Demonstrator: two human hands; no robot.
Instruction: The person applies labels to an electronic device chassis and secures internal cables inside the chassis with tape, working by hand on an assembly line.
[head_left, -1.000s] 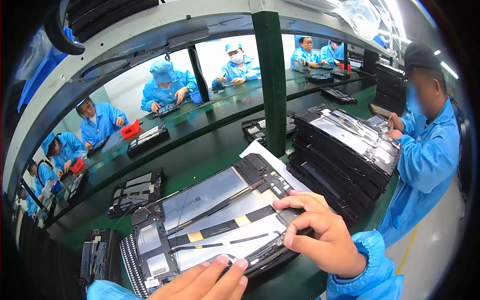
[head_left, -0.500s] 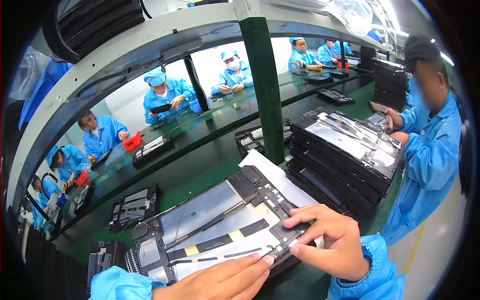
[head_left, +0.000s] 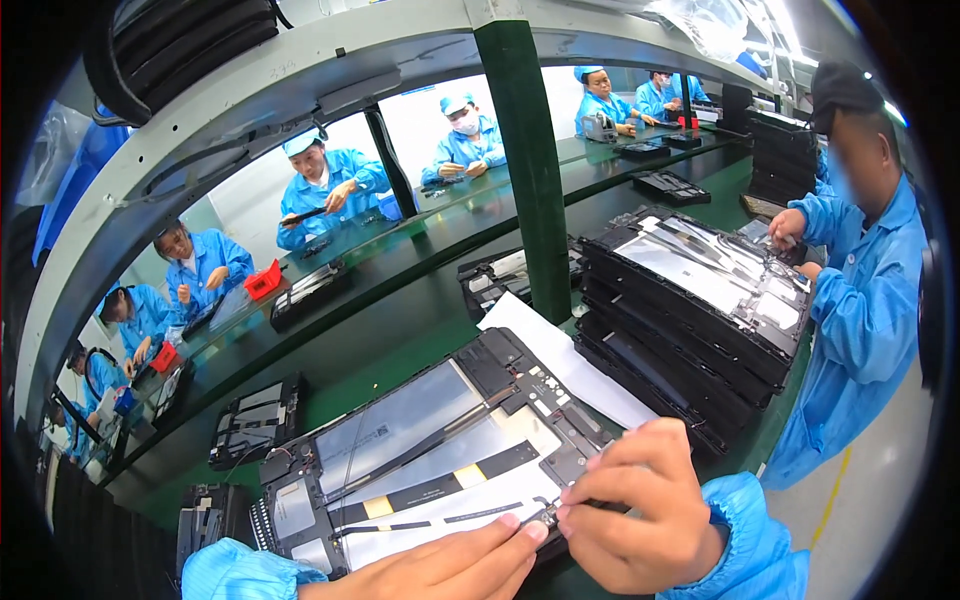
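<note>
An opened tablet (head_left: 405, 420) lies tilted on the green bench, its silver battery cells and black ribbon cables showing. Along its near edge rests my left hand (head_left: 440, 565), fingers stretched out and fingertips on the edge beside a thin black flex strip (head_left: 480, 512). My right hand (head_left: 640, 515) is closed in a pinch at the tablet's near right corner, thumb and index finger at the end of that strip. Whatever is between those fingertips is too small or hidden to make out. A white paper sheet (head_left: 570, 365) lies partly beneath the tablet's far right side.
A tall stack of opened tablets (head_left: 690, 290) stands at the right, near a co-worker (head_left: 860, 290) in blue. More tablets (head_left: 255, 420) lie at the left. A green post (head_left: 525, 170) rises behind the paper. Other workers sit across the bench near red bins (head_left: 263, 280).
My right hand has shifted down and slightly left, its fingers drawing together into a tighter pinch at the corner. My left hand stays nearly in place.
</note>
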